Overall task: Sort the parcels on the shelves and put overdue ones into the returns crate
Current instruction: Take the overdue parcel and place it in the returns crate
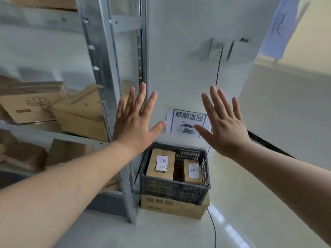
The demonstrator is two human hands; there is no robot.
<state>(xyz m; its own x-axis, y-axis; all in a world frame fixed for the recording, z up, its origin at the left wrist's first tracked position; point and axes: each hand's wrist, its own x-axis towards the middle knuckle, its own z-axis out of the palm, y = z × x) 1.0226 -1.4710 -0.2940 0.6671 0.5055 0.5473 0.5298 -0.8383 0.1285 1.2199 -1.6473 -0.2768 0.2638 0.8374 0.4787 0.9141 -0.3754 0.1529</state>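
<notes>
Hands come first, nearest the camera: the left hand (133,120) and right hand (223,122) are both raised with fingers straight and spread, palms away, holding nothing. Between and below them sits the crate (174,189), a dark slatted plastic one, resting on a flat carton (174,205) against the wall. Two parcels lie inside it, side by side and apart: the left parcel (161,164) is the larger, the right parcel (192,171) smaller, each with a white label facing up and its long axis running away from the camera. A sign (187,122) on the wall just above marks the spot (its print is partly hidden by the thumbs).

Parcels not yet sorted lie on the shelves (111,86) to the left, so the left hand is the nearer one for the next pick. A tilted box (80,115) leans against the upright post, closest to that hand; a flatter box (28,108) lies beyond it. Lower shelf boxes are too blurred to tell apart.
</notes>
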